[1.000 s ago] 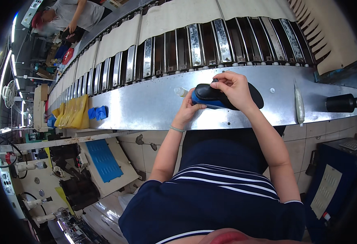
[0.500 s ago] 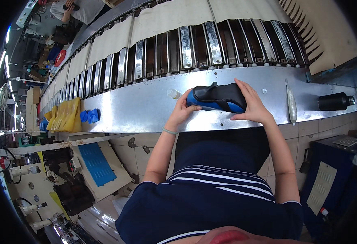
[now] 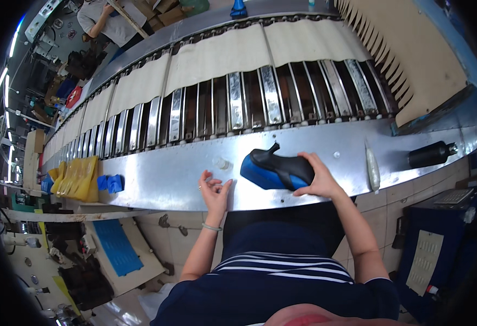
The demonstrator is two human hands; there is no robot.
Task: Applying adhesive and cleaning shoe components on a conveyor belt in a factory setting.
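A black shoe upper (image 3: 287,168) sits on a blue shoe last (image 3: 261,176) over the metal ledge (image 3: 157,179), with a short black tab sticking up near its left part. My right hand (image 3: 322,179) is wrapped round its right end, thumb on the near side and fingers on the far side. Apart from it, my left hand (image 3: 214,193) has its fingers spread and a little curled, with nothing in them. Just beyond those fingers is a small clear bottle (image 3: 222,162).
Past the ledge runs a slatted conveyor (image 3: 238,100) partly covered by cream cloth (image 3: 216,54). Yellow sheets (image 3: 78,179) and blue pieces (image 3: 110,183) lie left. A pale tapered tube (image 3: 372,168) and a black bottle (image 3: 433,154) lie right. Another person (image 3: 110,24) stands far left.
My left hand has let go of the shoe upper and drawn away to the left. My right hand still holds it. The view has shifted, showing more beyond the conveyor.
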